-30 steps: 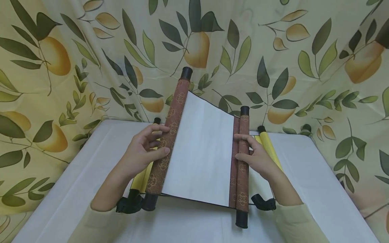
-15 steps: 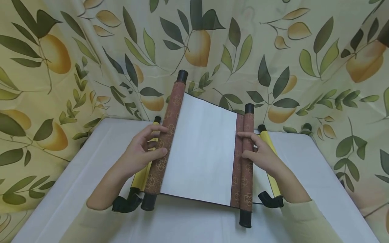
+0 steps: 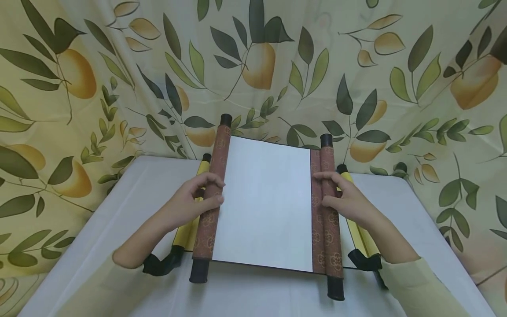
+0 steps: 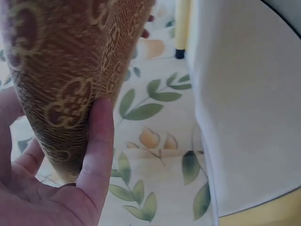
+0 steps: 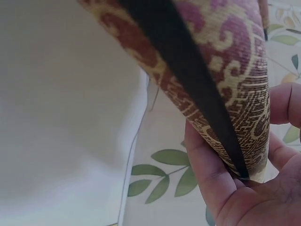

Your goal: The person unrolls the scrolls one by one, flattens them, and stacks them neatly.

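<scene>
left hand (image 3: 190, 203) grips left roller (image 3: 211, 200), right hand (image 3: 348, 203) grips right roller (image 3: 328, 207); rollers run parallel, away from the body, white sheet (image 3: 265, 202) between.

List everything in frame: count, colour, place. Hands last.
Brown scroll: one, white sheet between two brown patterned rollers with black end caps, held open above the table centre.
Yellow scroll: one, yellow rollers with black ends, lying on the table under the brown scroll, showing at both sides.
Table: one, white, foreground.
Backdrop cloth: one, cream with green leaves and orange fruit, behind and beside the table.
Left hand: one, fingers curled round the left brown roller.
Right hand: one, pale yellow sleeve, fingers curled round the right brown roller.
</scene>
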Available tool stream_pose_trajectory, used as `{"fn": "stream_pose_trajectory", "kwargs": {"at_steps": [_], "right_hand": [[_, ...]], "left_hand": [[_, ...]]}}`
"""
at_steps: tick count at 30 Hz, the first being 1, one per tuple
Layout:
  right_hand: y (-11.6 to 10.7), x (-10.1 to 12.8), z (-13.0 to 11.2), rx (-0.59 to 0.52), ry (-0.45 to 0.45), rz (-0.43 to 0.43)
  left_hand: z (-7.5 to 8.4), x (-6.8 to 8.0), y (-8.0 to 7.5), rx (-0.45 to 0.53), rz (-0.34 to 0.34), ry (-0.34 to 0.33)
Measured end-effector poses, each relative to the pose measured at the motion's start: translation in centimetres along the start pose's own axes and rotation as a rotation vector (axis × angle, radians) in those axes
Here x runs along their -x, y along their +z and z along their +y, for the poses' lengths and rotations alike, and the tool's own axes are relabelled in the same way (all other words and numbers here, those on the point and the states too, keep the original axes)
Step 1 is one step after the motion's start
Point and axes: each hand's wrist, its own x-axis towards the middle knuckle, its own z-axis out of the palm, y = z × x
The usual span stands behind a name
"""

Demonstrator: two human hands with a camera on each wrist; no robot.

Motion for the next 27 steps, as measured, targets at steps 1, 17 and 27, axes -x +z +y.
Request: {"fn": "stream_pose_trajectory", "kwargs": {"at_steps": [1,17,27], "right_hand": [[-0.1,0.1,0.0,0.003,-0.003,-0.002],[-0.3,0.5,0.6,0.055,-0.023,-0.017],[-0.5,0.6,0.8,0.072,-0.014,-0.017]], "left_hand": [[-0.2,-0.1,0.1,-0.006,-0.005,-0.008],[-1.8,-0.1,-0.2,-0.148,-0.069,-0.083],[-2.3,0.0,-0.3,-0.190,-0.116,-0.086]]}}
